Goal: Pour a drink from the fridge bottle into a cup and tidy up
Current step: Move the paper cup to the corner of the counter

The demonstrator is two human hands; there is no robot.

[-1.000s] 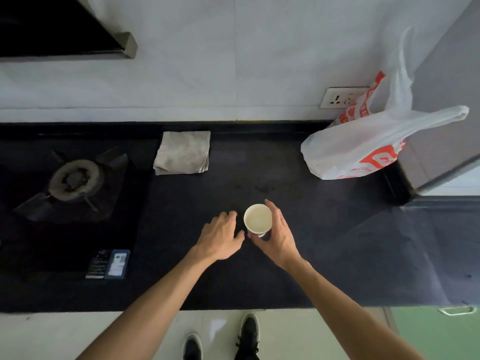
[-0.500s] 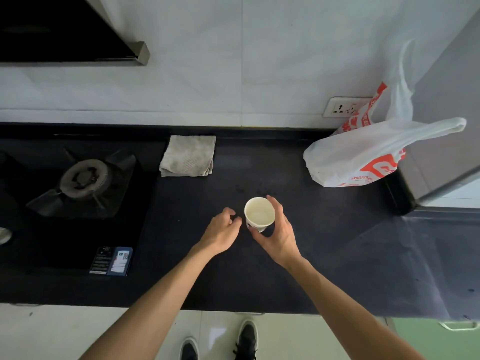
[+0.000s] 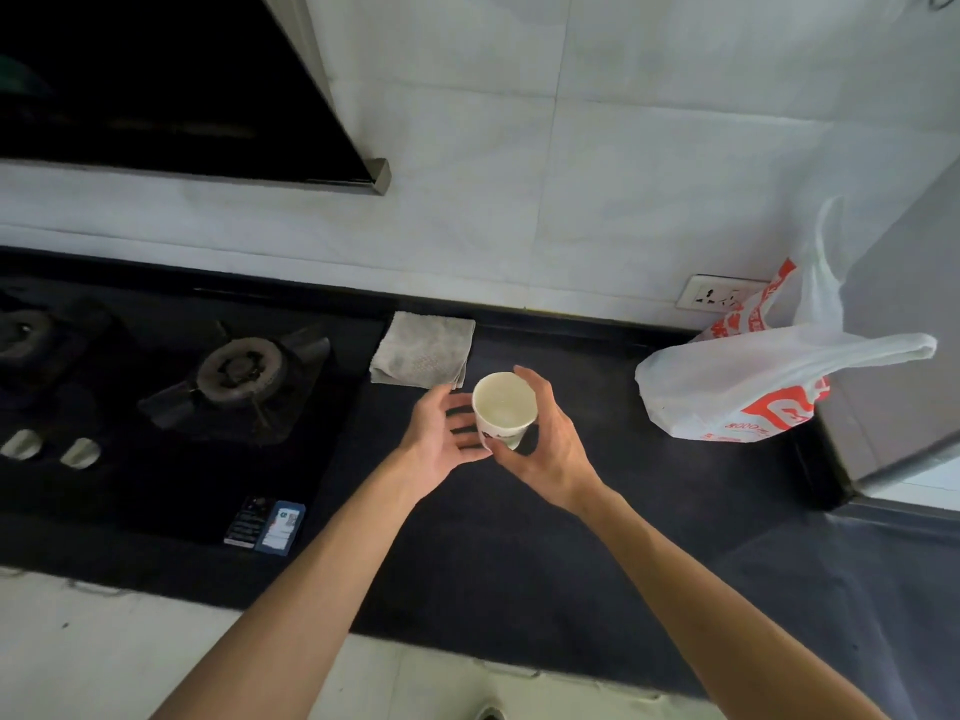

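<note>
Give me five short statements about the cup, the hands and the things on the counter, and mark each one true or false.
1. The right hand holds the paper cup, fingers wrapped round its far side. True.
2. The left hand grips a bottle. False: it is open, palm toward the cup, and holds nothing; no bottle is in view.
3. A folded grey cloth lies on the counter by the back wall, beyond the hands. True.
4. The white and red plastic bag sits on the stove. False: it is at the counter's right end, under the wall socket.
5. The cup lies tipped on its side. False: it is upright, its mouth facing up.
</note>
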